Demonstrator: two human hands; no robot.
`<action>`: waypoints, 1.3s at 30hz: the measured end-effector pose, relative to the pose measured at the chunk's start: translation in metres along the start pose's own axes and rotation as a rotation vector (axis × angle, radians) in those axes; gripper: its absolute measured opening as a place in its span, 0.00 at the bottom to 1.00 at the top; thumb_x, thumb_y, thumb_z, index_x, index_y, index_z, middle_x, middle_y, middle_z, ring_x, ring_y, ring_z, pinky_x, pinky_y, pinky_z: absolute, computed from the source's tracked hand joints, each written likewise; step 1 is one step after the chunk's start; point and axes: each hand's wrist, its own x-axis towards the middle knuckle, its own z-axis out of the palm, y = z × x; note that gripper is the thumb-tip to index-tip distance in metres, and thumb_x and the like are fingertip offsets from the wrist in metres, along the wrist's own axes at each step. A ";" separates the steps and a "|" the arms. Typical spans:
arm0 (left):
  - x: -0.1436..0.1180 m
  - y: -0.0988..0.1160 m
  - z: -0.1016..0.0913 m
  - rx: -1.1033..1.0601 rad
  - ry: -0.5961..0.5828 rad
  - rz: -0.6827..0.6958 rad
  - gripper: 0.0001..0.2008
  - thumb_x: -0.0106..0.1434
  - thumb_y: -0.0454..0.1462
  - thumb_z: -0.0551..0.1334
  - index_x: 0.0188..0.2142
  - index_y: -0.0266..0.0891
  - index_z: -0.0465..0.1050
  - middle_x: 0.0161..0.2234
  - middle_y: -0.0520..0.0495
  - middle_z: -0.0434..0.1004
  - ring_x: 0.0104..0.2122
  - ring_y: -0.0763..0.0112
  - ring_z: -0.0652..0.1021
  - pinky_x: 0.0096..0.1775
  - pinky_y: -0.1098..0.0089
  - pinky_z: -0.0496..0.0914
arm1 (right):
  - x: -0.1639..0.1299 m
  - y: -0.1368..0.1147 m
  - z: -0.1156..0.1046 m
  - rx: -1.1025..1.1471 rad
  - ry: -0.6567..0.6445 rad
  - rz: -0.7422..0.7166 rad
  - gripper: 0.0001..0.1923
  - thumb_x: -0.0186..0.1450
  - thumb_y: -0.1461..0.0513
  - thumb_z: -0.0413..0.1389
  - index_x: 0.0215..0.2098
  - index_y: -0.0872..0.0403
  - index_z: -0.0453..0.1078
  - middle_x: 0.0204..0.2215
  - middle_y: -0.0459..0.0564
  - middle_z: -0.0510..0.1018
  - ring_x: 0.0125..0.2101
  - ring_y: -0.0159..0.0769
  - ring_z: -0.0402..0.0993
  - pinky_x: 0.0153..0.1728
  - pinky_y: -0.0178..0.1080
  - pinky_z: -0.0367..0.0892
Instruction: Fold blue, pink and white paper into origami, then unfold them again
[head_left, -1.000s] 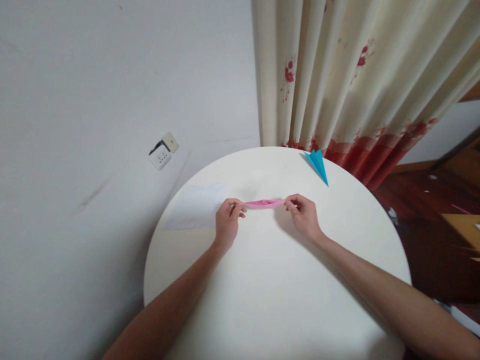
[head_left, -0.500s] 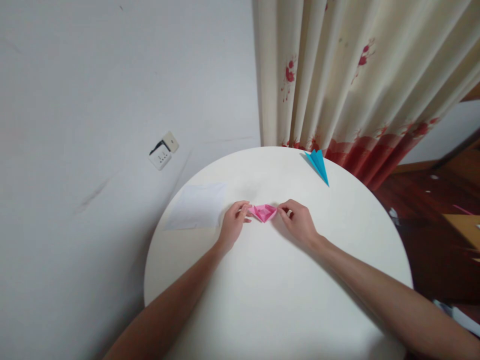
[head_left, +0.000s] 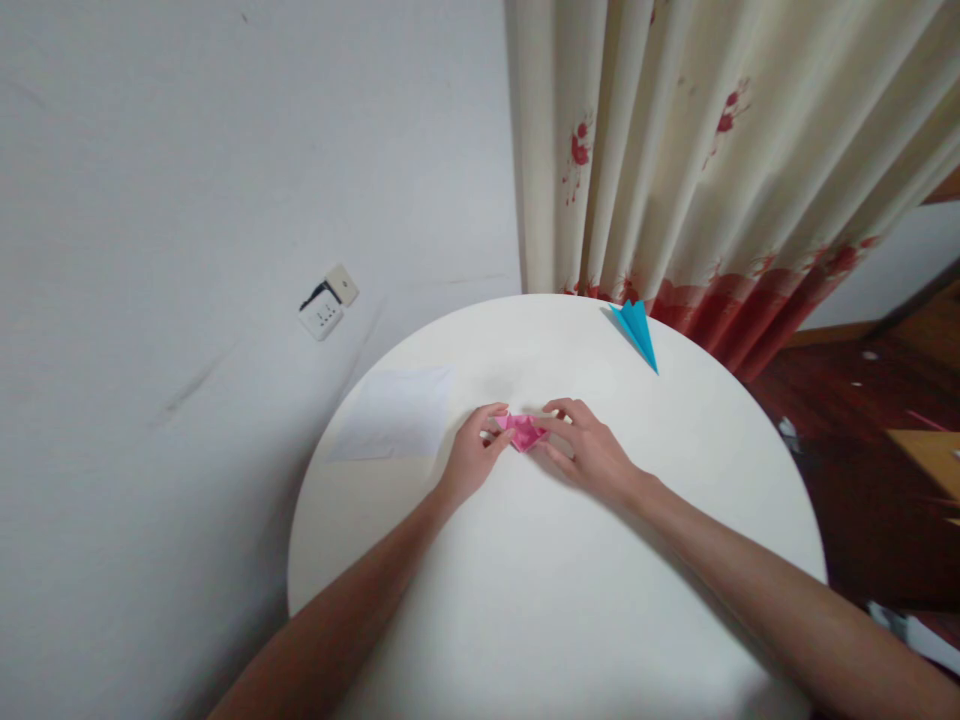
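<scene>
1. The wall (head_left: 225,150) is the biggest thing here. It is plain and pale grey, with a few dark scuff marks on it.
2. The curtain (head_left: 712,150) hangs at the top right. It is cream with red flower prints and a red band along the bottom.
3. The tabletop (head_left: 540,600) is round and white. Its far edge sits close to the wall and the curtain.
4. The floor (head_left: 862,470) on the right is dark brown wood.
5. A white sheet of paper (head_left: 394,412) lies flat on the tabletop, just to the left of the hands.
6. The right hand (head_left: 592,452) rests on the tabletop. Its fingers are curled and press on the right side of the pink paper.
7. The left hand (head_left: 472,452) is also curled, and its fingertips pinch the left side of the pink paper.
8. A blue paper plane (head_left: 636,330) lies near the far edge of the tabletop, well apart from the hands.
9. A white wall socket (head_left: 326,303) sits low on the wall. No writing can be read on it.
10. The folded pink paper (head_left: 523,431) is the smallest thing. It sits on the tabletop between both hands, near the middle.
</scene>
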 end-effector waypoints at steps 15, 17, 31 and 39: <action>-0.002 0.003 -0.009 0.368 -0.237 0.298 0.07 0.62 0.33 0.67 0.40 0.43 0.76 0.52 0.45 0.70 0.51 0.60 0.74 0.51 0.61 0.73 | 0.001 0.007 0.008 -0.043 -0.110 0.062 0.14 0.68 0.67 0.52 0.50 0.53 0.72 0.46 0.56 0.76 0.46 0.41 0.72 0.47 0.40 0.70; -0.002 0.002 -0.010 0.412 -0.252 0.328 0.04 0.63 0.32 0.66 0.37 0.43 0.78 0.52 0.45 0.71 0.48 0.62 0.76 0.52 0.60 0.72 | 0.001 0.005 0.007 -0.052 -0.131 0.061 0.13 0.68 0.67 0.53 0.50 0.54 0.73 0.43 0.55 0.77 0.44 0.40 0.73 0.46 0.39 0.70; -0.002 0.000 -0.011 0.483 -0.298 0.430 0.08 0.65 0.28 0.63 0.36 0.41 0.80 0.49 0.46 0.74 0.48 0.64 0.76 0.54 0.61 0.70 | 0.005 -0.002 -0.003 -0.231 -0.343 0.124 0.10 0.71 0.64 0.51 0.45 0.54 0.74 0.37 0.51 0.76 0.41 0.37 0.72 0.39 0.35 0.63; -0.002 0.002 -0.012 0.504 -0.346 0.456 0.10 0.66 0.29 0.61 0.35 0.42 0.81 0.49 0.47 0.73 0.47 0.66 0.76 0.52 0.64 0.71 | 0.005 0.003 -0.002 -0.229 -0.375 0.076 0.08 0.71 0.62 0.52 0.42 0.53 0.73 0.36 0.50 0.77 0.38 0.37 0.73 0.36 0.35 0.60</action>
